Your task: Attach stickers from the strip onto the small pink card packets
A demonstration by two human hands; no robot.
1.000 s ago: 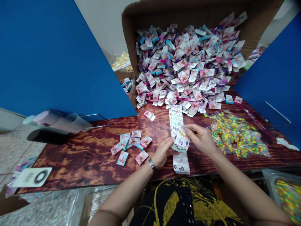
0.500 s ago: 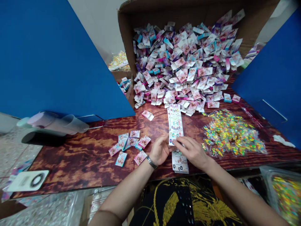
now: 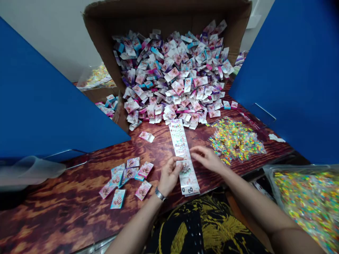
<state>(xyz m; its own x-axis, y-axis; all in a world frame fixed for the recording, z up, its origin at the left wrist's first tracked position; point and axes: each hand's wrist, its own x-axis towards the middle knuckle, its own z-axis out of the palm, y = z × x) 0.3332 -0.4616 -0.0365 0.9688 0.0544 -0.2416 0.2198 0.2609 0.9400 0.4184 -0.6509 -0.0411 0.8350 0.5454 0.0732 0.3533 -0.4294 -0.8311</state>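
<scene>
A long printed paper leaflet [image 3: 182, 144] lies lengthwise on the table, with small coloured pictures in rows. Another paper edge shows beneath its near end. My left hand [image 3: 169, 173] is at its left edge, thumb and forefinger closed on the paper about halfway down. Just off the right edge is my right hand [image 3: 208, 158], its fingers slightly bent and apart, with nothing visible in them. Several small closed boxes [image 3: 118, 199] with a hand picture lie left of my left hand. One more small box [image 3: 146, 137] lies by itself farther back.
A big cardboard carton [image 3: 102, 38] lies on its side at the back, spilling small open boxes [image 3: 177, 88]. Clear packets of colourful bits [image 3: 238, 139] are heaped at right; a tub [image 3: 268, 173] holds more. Blue panels [image 3: 280, 81] flank the table [image 3: 74, 211].
The camera view has swung right. My right hand has lifted off the leaflet and moved to its right side. My left hand is still at the left edge; the leaflet now lies flatter.
</scene>
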